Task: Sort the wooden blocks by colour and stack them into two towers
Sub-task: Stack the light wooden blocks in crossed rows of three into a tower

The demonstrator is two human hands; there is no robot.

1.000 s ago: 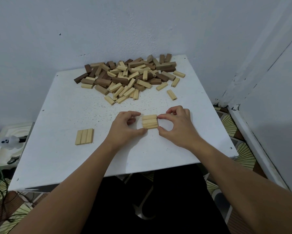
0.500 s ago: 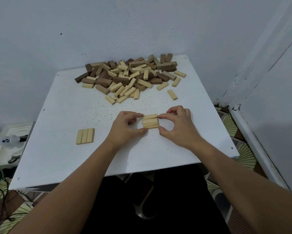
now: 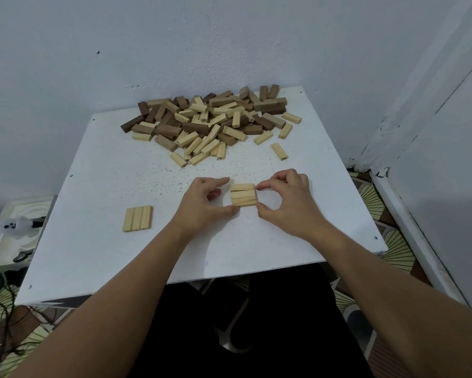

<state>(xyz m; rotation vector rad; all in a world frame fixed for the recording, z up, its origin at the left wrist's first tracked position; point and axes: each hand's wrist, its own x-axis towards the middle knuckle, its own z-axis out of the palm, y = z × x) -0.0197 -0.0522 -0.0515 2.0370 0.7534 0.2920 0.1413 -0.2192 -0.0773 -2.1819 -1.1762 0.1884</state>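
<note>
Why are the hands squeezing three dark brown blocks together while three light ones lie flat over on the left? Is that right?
Not quite. The row of blocks between the left hand and right hand is light wood, not dark brown, as the head view shows. The rest holds: three light blocks lie flat to the left.

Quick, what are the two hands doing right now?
Left hand: pinches the left end of the row of three light blocks.
Right hand: pinches its right end.
</note>
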